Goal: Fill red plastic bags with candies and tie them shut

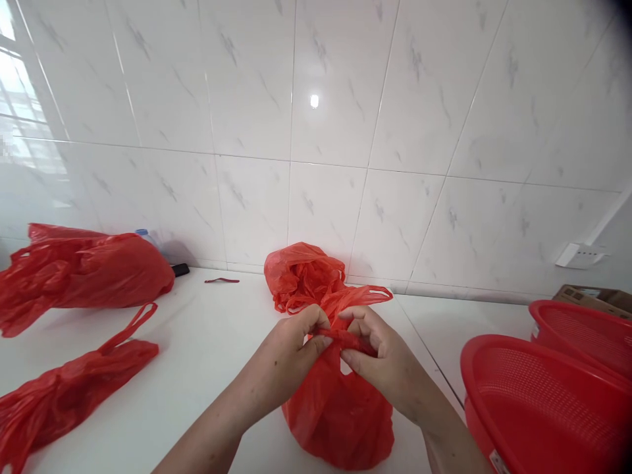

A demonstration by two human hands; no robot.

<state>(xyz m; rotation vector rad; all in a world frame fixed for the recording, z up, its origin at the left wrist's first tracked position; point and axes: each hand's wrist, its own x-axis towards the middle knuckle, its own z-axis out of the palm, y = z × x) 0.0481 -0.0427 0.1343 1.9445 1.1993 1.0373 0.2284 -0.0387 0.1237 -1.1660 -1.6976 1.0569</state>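
Observation:
A red plastic bag (340, 415) rests on the white table in front of me, its body rounded and its top gathered. My left hand (301, 345) pinches the gathered plastic between thumb and fingers. Close beside it, my right hand (378, 349) grips the same bag's neck, with a small gap in the plastic below the fingers. One handle loop of the bag sticks out behind my right hand. Just beyond lies a crumpled red bag (301, 266) against the wall; where the two bags part is hard to make out.
Two red plastic baskets (486, 382) stand at the right, a cardboard box (595, 296) behind them. On the left lie a large full red bag (113, 270) and a flatter red bag (93, 378). A black phone-like object (181, 269) and a thin red strip (222, 280) lie near the tiled wall.

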